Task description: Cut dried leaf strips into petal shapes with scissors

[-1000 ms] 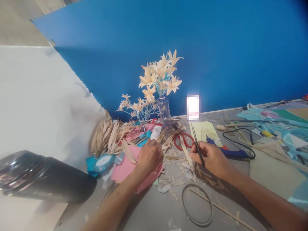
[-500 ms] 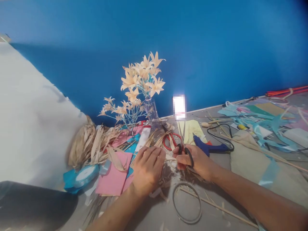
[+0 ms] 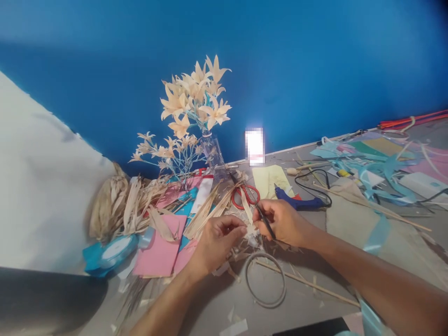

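Head view, hands [image 3: 219, 240], black scissors [image 3: 267, 225] partly hidden

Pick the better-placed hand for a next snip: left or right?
Right, probably: the right hand holds the black-handled scissors, while the left hand shows no tool.

Two bare human forearms [image 3: 371, 273].
Tapering, they end in a bare left hand [image 3: 217, 242] and bare right hand [image 3: 285, 223].

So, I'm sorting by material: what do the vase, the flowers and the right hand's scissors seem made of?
Vase: glossy, clear plastic or glass; see-through, with highlights. Flowers: perhaps dried husk or paper; thin, matte, cream petals. Scissors: smooth black handles suggest plastic; blades unclear.
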Demonstrator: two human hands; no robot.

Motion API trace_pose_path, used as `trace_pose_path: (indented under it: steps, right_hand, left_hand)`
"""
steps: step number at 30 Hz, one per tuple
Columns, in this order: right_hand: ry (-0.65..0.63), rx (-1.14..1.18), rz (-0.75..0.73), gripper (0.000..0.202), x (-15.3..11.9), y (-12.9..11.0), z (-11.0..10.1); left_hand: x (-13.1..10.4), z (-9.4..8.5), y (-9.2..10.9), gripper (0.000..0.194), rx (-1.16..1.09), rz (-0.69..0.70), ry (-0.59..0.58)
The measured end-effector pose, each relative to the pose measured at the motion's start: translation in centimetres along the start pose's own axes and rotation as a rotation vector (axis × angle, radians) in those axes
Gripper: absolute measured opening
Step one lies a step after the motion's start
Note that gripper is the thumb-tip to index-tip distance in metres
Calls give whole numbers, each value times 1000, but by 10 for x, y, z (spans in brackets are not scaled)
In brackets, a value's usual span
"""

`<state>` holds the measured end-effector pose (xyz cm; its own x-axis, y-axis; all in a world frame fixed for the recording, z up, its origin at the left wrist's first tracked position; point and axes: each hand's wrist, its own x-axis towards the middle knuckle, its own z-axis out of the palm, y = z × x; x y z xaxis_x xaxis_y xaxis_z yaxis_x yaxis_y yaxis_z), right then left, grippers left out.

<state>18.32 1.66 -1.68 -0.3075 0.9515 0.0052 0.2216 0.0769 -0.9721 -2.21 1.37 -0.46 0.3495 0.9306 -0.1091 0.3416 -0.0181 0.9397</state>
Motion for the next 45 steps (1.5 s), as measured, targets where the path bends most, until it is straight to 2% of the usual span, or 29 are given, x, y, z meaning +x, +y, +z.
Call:
trace_pose_path:
  steps: [6, 10, 13, 15, 19, 22, 25, 28, 35, 41, 45]
  right_hand:
    - [-14, -221, -21, 7, -2, 0, 1]
    - [-23, -337, -99, 6, -3, 1, 8]
    - [-52, -257, -61, 10, -4, 5, 12]
    - [-107, -108, 27, 12, -5, 5, 12]
    - [-302, 148, 171, 15, -7, 3, 7]
    - [-384, 210, 193, 11, -5, 2, 1]
    - [-363, 266, 211, 8, -3, 1, -2]
    - [-309, 289, 194, 11, -1, 0, -1]
    - [-233, 198, 171, 17, -4, -3, 8]
    - [-283, 193, 217, 17, -7, -6, 4]
    - [-356, 248, 227, 14, -4, -3, -2]
  left_hand:
    - [-1, 5, -8, 23, -144, -116, -47]
    - [-5, 8, -6, 28, -50, -35, -93]
    - [-7, 11, -7, 32, -2, 74, -97]
    - [-8, 10, -10, 32, -68, 108, -164]
    - [-8, 5, -16, 38, -280, 55, -372]
    - [-8, 3, -20, 41, -375, -6, -429]
    - [-8, 3, -20, 42, -418, -59, -417]
    - [-9, 6, -16, 39, -340, -71, -355]
    - [-10, 13, -13, 36, -16, 114, -173]
    - [-10, 13, -16, 37, -85, 186, -258]
    - [-10, 14, -14, 38, -237, 149, -310]
